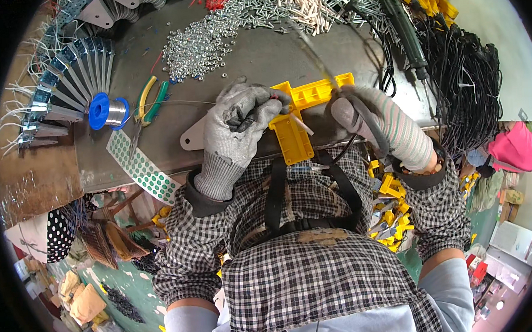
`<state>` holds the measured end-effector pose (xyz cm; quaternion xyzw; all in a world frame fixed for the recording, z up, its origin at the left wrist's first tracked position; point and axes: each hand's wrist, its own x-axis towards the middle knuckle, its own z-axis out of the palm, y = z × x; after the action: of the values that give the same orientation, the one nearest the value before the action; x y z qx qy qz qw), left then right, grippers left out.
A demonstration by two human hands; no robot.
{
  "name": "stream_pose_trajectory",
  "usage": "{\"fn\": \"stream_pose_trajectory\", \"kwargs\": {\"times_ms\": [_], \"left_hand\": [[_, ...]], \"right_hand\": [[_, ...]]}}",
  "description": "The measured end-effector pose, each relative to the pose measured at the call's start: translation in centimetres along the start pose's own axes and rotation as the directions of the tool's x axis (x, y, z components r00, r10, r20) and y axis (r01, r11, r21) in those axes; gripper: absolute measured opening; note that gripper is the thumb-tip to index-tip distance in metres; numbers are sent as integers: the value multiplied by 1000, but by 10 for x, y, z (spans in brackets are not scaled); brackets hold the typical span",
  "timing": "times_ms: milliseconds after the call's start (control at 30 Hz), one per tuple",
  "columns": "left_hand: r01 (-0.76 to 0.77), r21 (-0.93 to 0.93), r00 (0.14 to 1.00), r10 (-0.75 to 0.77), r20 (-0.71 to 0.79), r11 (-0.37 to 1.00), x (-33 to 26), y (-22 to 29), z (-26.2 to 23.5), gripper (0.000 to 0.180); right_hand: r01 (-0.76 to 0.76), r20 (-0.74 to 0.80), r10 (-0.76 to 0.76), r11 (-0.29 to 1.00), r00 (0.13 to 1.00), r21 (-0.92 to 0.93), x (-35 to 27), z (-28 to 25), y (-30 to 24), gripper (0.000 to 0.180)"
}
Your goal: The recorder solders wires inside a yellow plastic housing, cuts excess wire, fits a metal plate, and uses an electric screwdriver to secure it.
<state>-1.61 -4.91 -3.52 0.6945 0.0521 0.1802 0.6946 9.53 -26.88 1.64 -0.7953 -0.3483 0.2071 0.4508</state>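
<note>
Clamping its gloved fingers on a wire (181, 102) that runs from the spool (99, 111), the left hand (236, 116) meets the yellow part (293, 140), which lies at the dark table's (176, 116) near edge, between the hands. The right hand (378, 121) closes its fingers round a blurred slim tool (315, 55). Nuts (197, 52) and screws (258, 10) heap far; pliers (157, 102) lie left, black cables (465, 71) right. Beyond the table's right, near side sits pink cloth (514, 147).

Spool (99, 111) left of pliers (139, 117) on table (163, 133); nuts (197, 54) behind; frame (293, 138) right; cables (465, 71) farther right.
</note>
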Motion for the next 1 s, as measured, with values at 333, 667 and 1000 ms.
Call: {"fn": "stream_pose_trajectory", "kwargs": {"times_ms": [333, 667, 1000], "left_hand": [[-107, 236, 979, 143, -143, 966, -10, -2, -2, 16], [18, 167, 975, 20, -222, 986, -10, 3, 7, 16], [243, -56, 920, -248, -304, 968, -8, 26, 14, 13]], "right_hand": [[168, -33, -267, 692, 963, -702, -3, 18, -35, 43], [164, 44, -186, 703, 982, -692, 3, 26, -30, 54], [156, 13, -209, 682, 978, -715, 5, 28, -28, 51]]}}
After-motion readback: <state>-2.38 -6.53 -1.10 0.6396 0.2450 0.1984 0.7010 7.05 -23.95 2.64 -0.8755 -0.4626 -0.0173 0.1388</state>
